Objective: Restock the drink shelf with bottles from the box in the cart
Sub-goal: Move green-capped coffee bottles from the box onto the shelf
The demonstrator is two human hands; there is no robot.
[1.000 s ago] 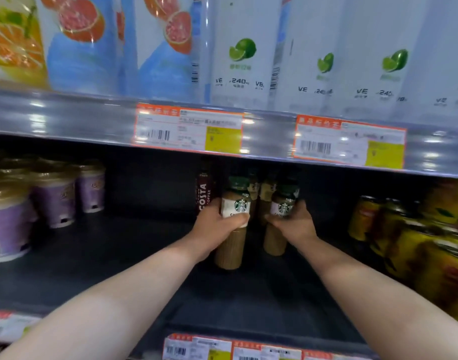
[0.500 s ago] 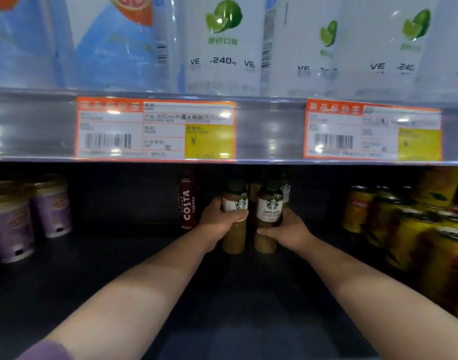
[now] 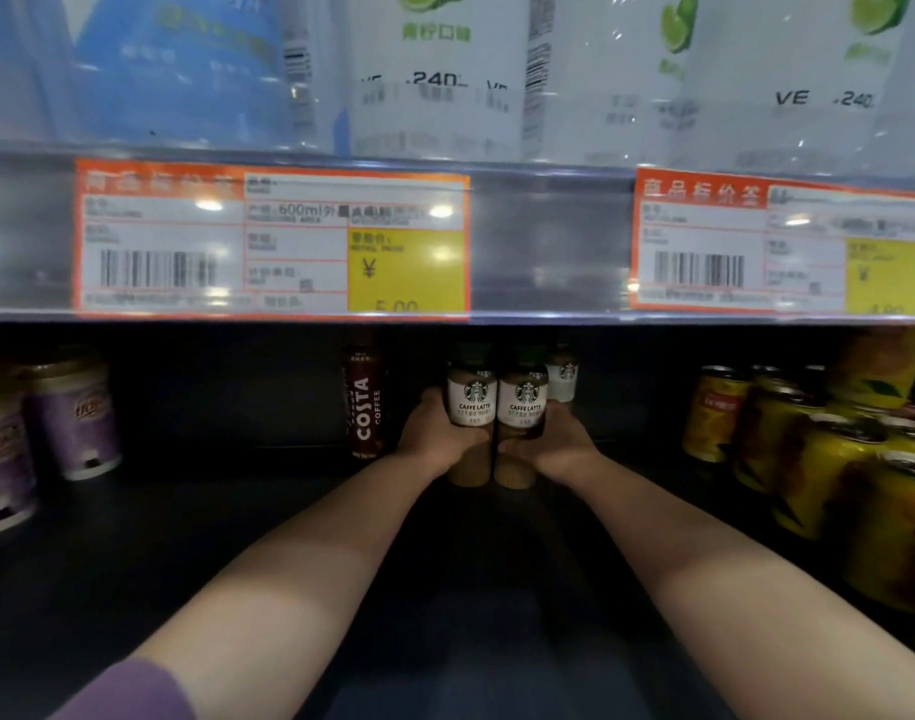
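Two Starbucks caffe latte bottles stand upright side by side deep on the dark shelf (image 3: 237,537). My left hand (image 3: 434,433) grips the left latte bottle (image 3: 471,402) around its middle. My right hand (image 3: 559,444) grips the right latte bottle (image 3: 523,407) the same way. The two bottles touch each other, their white labels facing me. Another Starbucks bottle (image 3: 563,379) stands just behind them to the right. The box and cart are out of view.
A dark Costa coffee bottle (image 3: 364,405) stands just left of my left hand. Purple cups (image 3: 73,413) fill the shelf's left side, and yellow cans (image 3: 808,449) crowd its right. The upper shelf edge with price tags (image 3: 273,241) hangs low overhead.
Both hands have pushed the two latte bottles further back on the shelf and brought them together until they touch. My head has moved closer and lower.
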